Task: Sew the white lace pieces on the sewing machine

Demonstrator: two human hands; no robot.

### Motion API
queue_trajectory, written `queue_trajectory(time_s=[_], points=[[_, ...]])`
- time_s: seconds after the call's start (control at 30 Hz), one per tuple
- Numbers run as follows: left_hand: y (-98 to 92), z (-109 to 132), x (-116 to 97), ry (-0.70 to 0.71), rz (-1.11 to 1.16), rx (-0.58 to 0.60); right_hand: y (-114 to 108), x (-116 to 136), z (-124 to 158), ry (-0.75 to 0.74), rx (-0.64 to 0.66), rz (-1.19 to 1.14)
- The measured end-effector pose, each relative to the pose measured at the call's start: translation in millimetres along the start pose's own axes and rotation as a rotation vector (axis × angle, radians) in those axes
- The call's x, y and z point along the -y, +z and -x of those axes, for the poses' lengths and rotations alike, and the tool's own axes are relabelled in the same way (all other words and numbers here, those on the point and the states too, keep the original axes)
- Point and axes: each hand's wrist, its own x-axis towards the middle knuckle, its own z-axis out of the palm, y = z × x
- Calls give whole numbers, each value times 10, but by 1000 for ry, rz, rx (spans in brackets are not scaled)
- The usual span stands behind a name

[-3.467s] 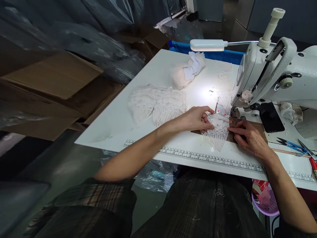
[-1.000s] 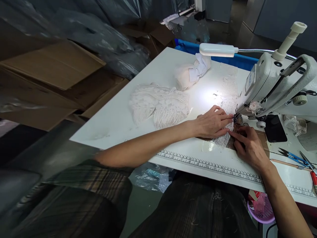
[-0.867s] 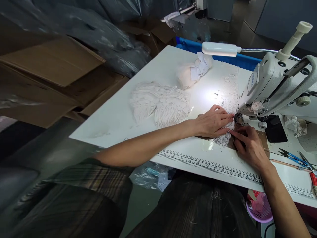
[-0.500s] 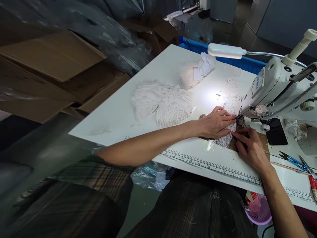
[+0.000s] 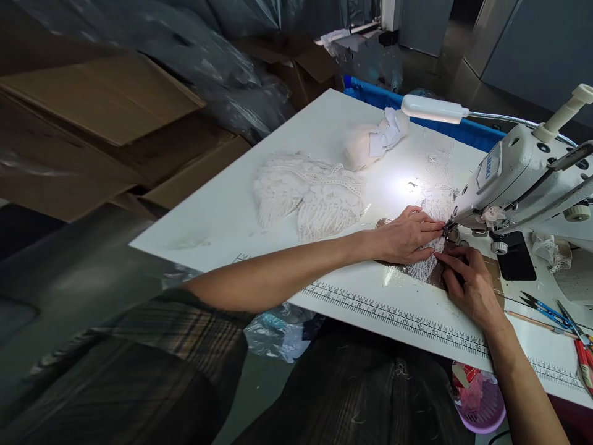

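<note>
A white lace piece lies on the white table under the needle of a white sewing machine. My left hand lies flat on the lace, fingers stretched toward the presser foot. My right hand presses the lace's right edge with bent fingers, over a brown cardboard strip. Most of the lace is hidden under my hands.
A pile of white lace pieces and a tied fabric bundle lie farther back. A lamp lights the needle area. A black phone, blue snips, a printed ruler, a purple basket and cardboard boxes are around.
Since 3.5 s ago both hands have slid the lace forward under the presser foot. In the last second the hands barely move; the camera view drifts left.
</note>
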Motion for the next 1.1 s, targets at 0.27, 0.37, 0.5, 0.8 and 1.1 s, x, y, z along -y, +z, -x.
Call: queue_trajectory(time_s=[0.27,0.37,0.5,0.8,1.1], points=[[-28,-2,8,-30,105,16,-5,18,-8,18,-2,-12],[-47,-6,35,-36,160,47,2,17,-4,31,-6,-23],[-55,-6,38,-43,146,74,14,2,8,47,0,-41],[17,-2,-63,47,-98,-102,-1,14,11,103,42,-65],[-34,41,-66,0,-12,-45,-44,43,-9,75,69,-38]])
